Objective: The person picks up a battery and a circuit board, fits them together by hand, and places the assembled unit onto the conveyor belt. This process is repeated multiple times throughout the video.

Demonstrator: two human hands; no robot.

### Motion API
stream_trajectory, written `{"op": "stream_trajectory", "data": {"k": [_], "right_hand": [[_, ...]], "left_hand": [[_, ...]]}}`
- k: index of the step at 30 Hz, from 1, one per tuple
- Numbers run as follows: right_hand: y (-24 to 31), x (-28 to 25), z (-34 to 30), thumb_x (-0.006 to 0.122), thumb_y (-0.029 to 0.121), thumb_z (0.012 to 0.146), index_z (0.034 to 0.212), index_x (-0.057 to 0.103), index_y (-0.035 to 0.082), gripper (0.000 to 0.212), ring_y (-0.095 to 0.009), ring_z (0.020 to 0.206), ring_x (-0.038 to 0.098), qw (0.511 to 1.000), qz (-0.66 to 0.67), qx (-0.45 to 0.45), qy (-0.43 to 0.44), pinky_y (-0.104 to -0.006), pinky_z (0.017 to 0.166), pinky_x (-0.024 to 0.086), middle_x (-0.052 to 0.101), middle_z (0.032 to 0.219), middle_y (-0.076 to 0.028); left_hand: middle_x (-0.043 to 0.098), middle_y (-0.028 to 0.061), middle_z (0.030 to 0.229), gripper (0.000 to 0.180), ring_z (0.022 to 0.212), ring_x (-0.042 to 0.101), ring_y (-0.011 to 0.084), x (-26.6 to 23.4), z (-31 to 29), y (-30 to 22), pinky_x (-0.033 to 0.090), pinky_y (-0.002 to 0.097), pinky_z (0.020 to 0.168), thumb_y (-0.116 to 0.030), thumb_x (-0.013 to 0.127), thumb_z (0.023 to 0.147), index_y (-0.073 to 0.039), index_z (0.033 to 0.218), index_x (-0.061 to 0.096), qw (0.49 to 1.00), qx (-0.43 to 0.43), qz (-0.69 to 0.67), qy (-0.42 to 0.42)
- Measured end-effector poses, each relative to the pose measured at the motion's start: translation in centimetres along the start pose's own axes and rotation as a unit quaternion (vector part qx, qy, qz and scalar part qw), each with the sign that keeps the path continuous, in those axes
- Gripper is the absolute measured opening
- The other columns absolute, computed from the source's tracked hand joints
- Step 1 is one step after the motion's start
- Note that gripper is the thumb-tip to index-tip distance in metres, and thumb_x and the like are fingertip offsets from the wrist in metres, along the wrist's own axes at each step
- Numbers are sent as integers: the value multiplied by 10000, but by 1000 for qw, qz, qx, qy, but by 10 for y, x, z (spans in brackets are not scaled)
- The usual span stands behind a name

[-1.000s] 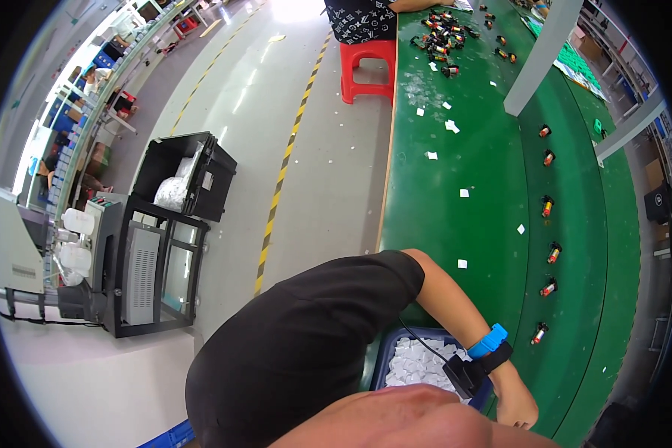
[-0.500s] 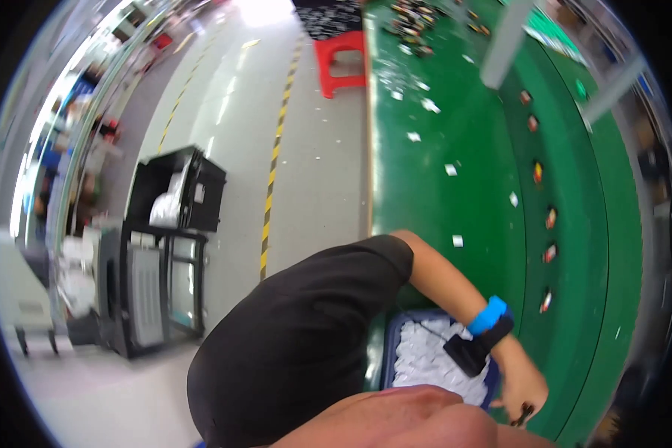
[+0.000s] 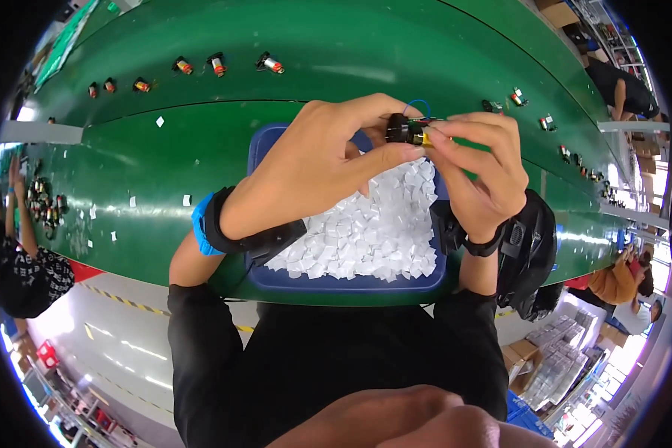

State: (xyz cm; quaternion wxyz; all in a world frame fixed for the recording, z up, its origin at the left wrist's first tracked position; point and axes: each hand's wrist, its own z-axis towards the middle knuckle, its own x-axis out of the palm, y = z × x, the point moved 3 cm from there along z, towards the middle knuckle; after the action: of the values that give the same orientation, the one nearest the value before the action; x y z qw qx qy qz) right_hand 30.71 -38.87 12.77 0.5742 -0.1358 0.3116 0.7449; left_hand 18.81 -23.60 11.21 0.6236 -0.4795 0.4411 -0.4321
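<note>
The bench [image 3: 142,164] left of the blue tray [image 3: 343,285] is open around white squares [image 3: 187,200], short of a grey post [image 3: 48,133]; the left hand [image 3: 313,160] overhangs the tray; beyond, small parts [image 3: 216,64] flank a bare stretch; a black bag [image 3: 529,257] crowds the right hand [image 3: 493,160] at the wrist.

A black bag [image 3: 532,250] is by the near edge of the green table [image 3: 216,157], striped tape [image 3: 127,301] crosses the floor [image 3: 138,351] beside the table, and cardboard boxes [image 3: 526,355] stand near its right part
</note>
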Motion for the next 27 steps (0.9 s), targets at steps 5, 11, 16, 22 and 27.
{"op": "stream_trajectory", "data": {"k": [5, 11, 16, 22, 27], "right_hand": [[-4, -5, -3, 828, -94, 639, 896, 729, 24, 300, -266, 898, 630, 999, 16, -31, -9, -407, 818, 554, 716, 957, -88], [-11, -7, -5, 831, -80, 655, 916, 706, 14, 304, -283, 922, 632, 997, 75, -29, -7, -439, 830, 562, 703, 977, -115], [-17, 0, -8, 839, -47, 635, 898, 727, 15, 293, -242, 899, 636, 972, 207, 95, -59, -337, 780, 516, 722, 945, -108], [-16, 1, -11, 827, -74, 650, 936, 706, 2, 319, -252, 920, 641, 988, 135, 42, -59, -338, 778, 511, 719, 967, -117], [-15, 2, -14, 824, -73, 656, 959, 700, 0, 335, -256, 924, 640, 981, 166, 78, -65, -344, 795, 521, 715, 960, -118]], "left_hand": [[690, 103, 832, 369, 551, 610, 108, 12, 0, 2, 513, 236, 475, -221, 713, 925, 12, 1199, 631, 1000, -17, -23, -3], [694, 91, 832, 390, 621, 632, 101, 13, 0, 2, 524, 231, 494, -214, 746, 901, 4, 1205, 640, 993, -20, -112, -29], [693, 82, 810, 355, 638, 642, 100, 15, -5, -8, 522, 236, 505, -191, 770, 871, -8, 1159, 668, 995, -38, -72, -62], [726, 84, 847, 390, 614, 613, 63, 18, -9, -16, 502, 192, 529, -64, 797, 810, 15, 1168, 663, 982, 77, 137, -108], [726, 80, 820, 387, 591, 615, 59, 19, -8, -18, 493, 186, 533, -66, 809, 792, 0, 1150, 677, 979, 76, 156, -108]]}}
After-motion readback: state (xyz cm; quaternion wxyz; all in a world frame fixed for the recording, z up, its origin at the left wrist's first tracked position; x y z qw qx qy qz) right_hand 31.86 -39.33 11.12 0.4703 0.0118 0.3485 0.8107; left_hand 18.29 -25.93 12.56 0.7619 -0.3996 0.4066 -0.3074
